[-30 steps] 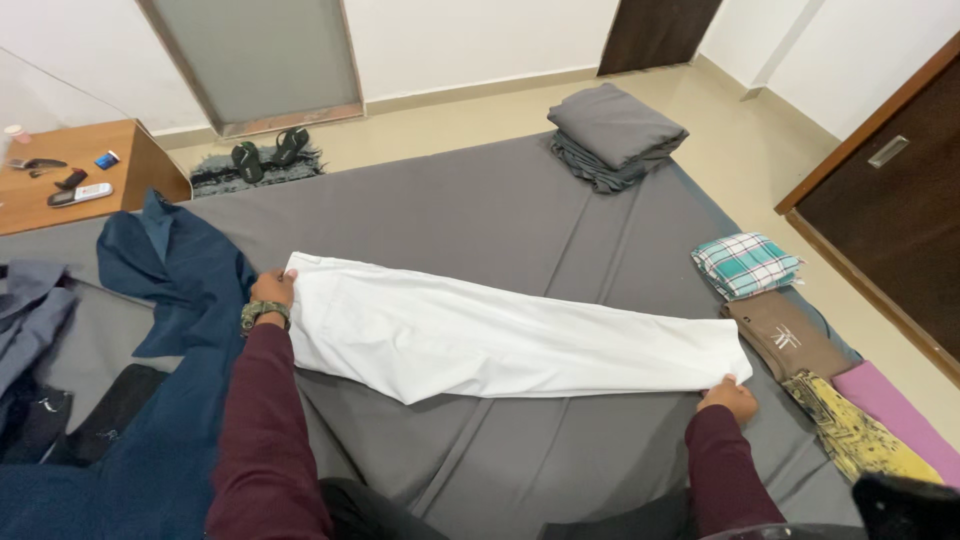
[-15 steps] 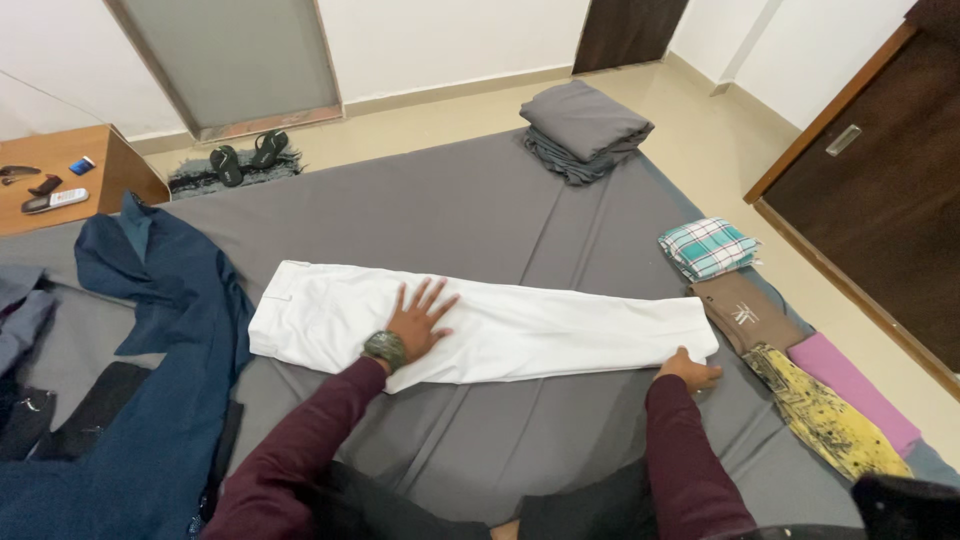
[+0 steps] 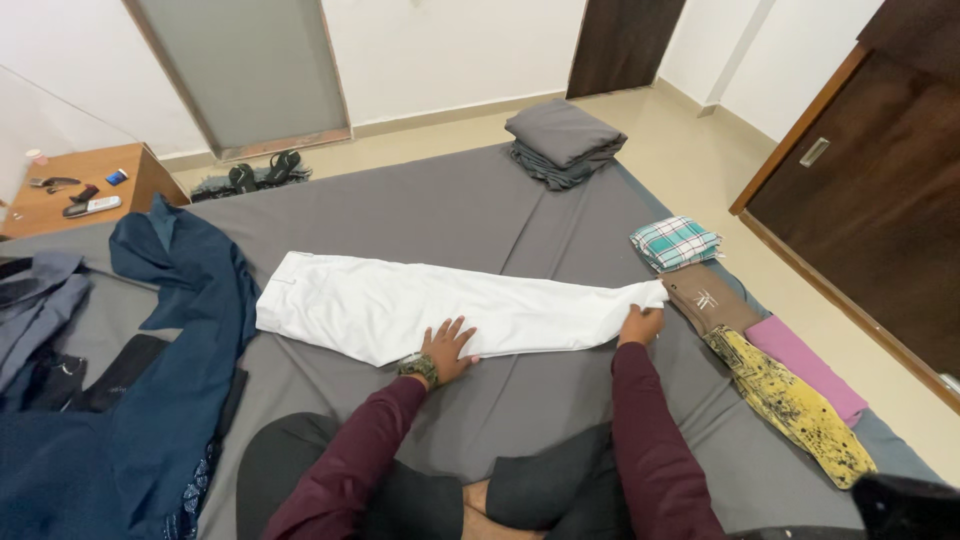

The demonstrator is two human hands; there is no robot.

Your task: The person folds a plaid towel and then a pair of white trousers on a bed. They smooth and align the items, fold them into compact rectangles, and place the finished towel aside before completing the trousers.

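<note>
White trousers [image 3: 400,305] lie folded lengthwise across a grey bed sheet [image 3: 450,215], waist at the left, leg ends at the right. My left hand [image 3: 447,349] lies flat with fingers spread on the near edge of the trousers, about mid-length. My right hand [image 3: 640,324] pinches the leg ends at the right and lifts them slightly off the sheet. Both arms wear maroon sleeves, and a watch sits on my left wrist.
A dark blue garment [image 3: 180,340] and grey clothes [image 3: 35,310] are heaped at the left. Folded items line the right edge: checked cloth [image 3: 675,242], brown [image 3: 710,300], yellow [image 3: 785,400], pink [image 3: 805,365]. A folded grey pile [image 3: 562,140] sits at the far corner. A wooden side table [image 3: 80,185] stands far left.
My left hand went from the waistband to the middle of the trousers, then to their near edge. My right hand has drawn the leg ends leftward and lifted them a little.
</note>
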